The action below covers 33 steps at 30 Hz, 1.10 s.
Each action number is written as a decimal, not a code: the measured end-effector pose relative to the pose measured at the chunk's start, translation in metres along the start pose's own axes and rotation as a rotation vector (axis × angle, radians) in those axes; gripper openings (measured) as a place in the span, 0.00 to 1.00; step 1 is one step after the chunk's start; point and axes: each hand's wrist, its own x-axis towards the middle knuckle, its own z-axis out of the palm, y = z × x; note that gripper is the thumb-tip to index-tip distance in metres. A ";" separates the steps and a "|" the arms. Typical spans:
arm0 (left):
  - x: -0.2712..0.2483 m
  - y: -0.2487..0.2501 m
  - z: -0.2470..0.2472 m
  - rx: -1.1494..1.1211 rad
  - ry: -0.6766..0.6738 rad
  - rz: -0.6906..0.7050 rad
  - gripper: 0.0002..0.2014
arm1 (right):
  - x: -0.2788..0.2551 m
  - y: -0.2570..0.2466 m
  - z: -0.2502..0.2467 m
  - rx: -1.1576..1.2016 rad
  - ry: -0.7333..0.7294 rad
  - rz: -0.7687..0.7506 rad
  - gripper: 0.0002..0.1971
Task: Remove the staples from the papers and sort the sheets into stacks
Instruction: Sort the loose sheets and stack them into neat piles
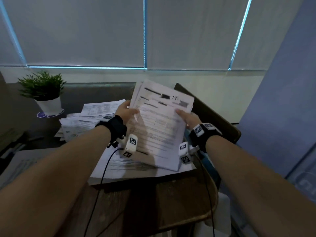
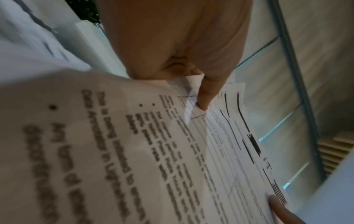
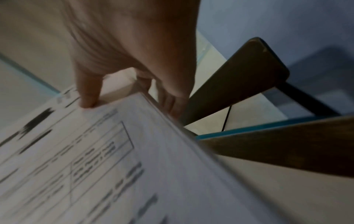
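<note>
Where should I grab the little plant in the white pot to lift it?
Grip the white pot of the small green plant round its sides, fingers coming in level from the near side. It stands upright on a round blue coaster, and the leaves spread wide above, so reaching from the top would probably crush them.

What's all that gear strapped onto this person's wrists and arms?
Both forearms are bare, no sleeves. Each wrist wears a wide black strap: left hand, right hand. Small white blocks printed with black-and-white square codes hang from the straps, and a thin black cable trails down from each wrist.
</note>
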 end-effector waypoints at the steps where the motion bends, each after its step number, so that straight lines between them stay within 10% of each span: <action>1: -0.005 0.011 -0.002 -0.056 0.017 0.019 0.12 | -0.004 -0.013 0.001 0.097 -0.086 0.017 0.22; 11: -0.064 0.101 -0.019 -0.147 0.277 0.342 0.09 | -0.069 -0.111 0.043 0.136 -0.139 -0.392 0.16; 16: -0.088 0.044 -0.015 -0.178 0.304 0.150 0.21 | -0.095 -0.051 0.027 -0.111 -0.380 -0.146 0.34; 18: -0.090 0.032 -0.011 -0.129 0.318 0.116 0.19 | -0.093 -0.036 0.032 -0.107 -0.260 -0.111 0.43; 26: -0.093 0.067 -0.008 -0.124 0.423 0.282 0.14 | -0.093 -0.073 0.050 -0.085 -0.122 -0.312 0.19; 33: -0.108 0.026 0.019 -0.003 0.231 0.042 0.16 | -0.111 -0.011 0.042 -0.084 -0.185 -0.069 0.22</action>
